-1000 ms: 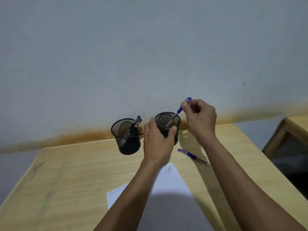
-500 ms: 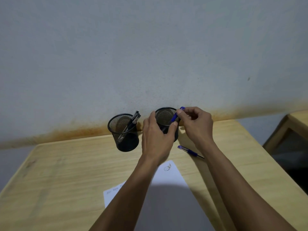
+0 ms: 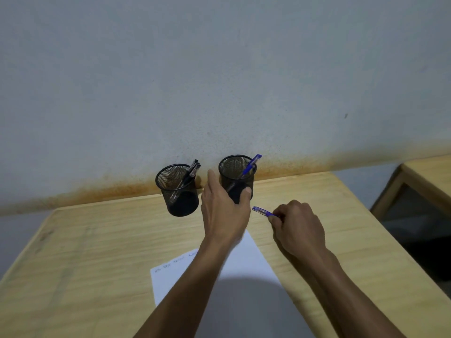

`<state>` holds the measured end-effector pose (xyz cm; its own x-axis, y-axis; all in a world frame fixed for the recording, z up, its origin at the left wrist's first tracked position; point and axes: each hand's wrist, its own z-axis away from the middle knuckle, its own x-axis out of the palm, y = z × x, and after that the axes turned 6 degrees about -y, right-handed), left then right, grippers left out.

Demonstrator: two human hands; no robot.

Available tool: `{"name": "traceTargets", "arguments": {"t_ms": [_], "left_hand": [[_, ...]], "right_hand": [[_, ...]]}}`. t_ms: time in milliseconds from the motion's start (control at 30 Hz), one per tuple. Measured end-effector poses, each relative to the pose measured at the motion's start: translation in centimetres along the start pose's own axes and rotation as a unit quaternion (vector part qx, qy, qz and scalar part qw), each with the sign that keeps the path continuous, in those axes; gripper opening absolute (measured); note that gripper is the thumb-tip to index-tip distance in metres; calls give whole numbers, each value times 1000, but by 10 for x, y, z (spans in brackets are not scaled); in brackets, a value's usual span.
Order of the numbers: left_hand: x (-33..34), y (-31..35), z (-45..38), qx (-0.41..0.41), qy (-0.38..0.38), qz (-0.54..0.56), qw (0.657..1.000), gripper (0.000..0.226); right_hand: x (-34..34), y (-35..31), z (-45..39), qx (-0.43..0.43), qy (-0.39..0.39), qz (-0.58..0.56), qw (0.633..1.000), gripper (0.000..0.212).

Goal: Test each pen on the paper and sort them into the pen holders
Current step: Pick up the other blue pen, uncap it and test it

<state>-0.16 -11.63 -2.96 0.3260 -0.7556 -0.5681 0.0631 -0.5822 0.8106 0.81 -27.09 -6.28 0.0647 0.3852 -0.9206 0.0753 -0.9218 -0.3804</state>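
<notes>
Left hand [image 3: 223, 211] grips the right-side black mesh pen holder [image 3: 236, 178], one blue pen [image 3: 250, 165] leaning inside. Right hand [image 3: 296, 224] pinches another blue pen [image 3: 262, 211] lying on the wooden table [image 3: 97, 252].

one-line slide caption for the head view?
Left hand steadies right pen holder; right hand picks up blue pen beside paper.

Paper [image 3: 246, 262] handwriting illegible; near edge cut off.
</notes>
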Motion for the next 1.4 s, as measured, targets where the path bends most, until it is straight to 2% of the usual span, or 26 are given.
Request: {"name": "traceTargets", "arguments": {"t_ms": [100, 167, 300, 433, 533, 567, 633, 700, 833, 933, 1100, 1233, 1333, 1400], "left_hand": [[-2, -12, 34, 76, 7, 0, 997, 66], [-8, -23, 49, 148, 0, -42, 988, 49], [-33, -43, 71, 228, 10, -144, 963, 31], [-67, -54, 92, 274, 24, -156, 949, 23], [-88, -58, 112, 257, 28, -138, 956, 21], [-95, -58, 118, 237, 29, -114, 964, 17], [-104, -56, 129, 201, 31, -55, 978, 12], [-110, -52, 140, 187, 39, -17, 981, 9], [-114, -47, 158, 180, 45, 1, 983, 10], [-118, -54, 167, 189, 55, -26, 980, 8], [-116, -57, 175, 231, 97, -89, 964, 17], [-116, -60, 166, 246, 124, -124, 953, 17], [-119, -54, 158, 255, 119, -150, 948, 19], [-129, -58, 159, 230, 133, -138, 954, 15]], "right_hand": [[-3, -4, 8, -12, -4, 17, 1000, 23], [-13, -9, 19, -38, -41, -43, 998, 17], [-37, -25, 51, -125, -115, -170, 971, 13], [-57, -40, 75, -159, -132, -175, 963, 12], [-71, -47, 87, -149, -150, -237, 948, 14], [-75, -50, 92, -135, -162, -302, 930, 14], [-79, -58, 102, -103, -175, -449, 870, 14], [-72, -70, 115, -77, -161, -533, 827, 12], [-48, -92, 141, -86, -138, -547, 821, 2], [-38, -93, 145, -70, -142, -554, 817, 6], [-33, -96, 148, -29, -166, -589, 791, 11], [-30, -102, 134, 17, -170, -644, 746, 17], [-30, -116, 130, 33, -192, -665, 721, 14], [-37, -108, 113, 73, -147, -689, 706, 12]]}}
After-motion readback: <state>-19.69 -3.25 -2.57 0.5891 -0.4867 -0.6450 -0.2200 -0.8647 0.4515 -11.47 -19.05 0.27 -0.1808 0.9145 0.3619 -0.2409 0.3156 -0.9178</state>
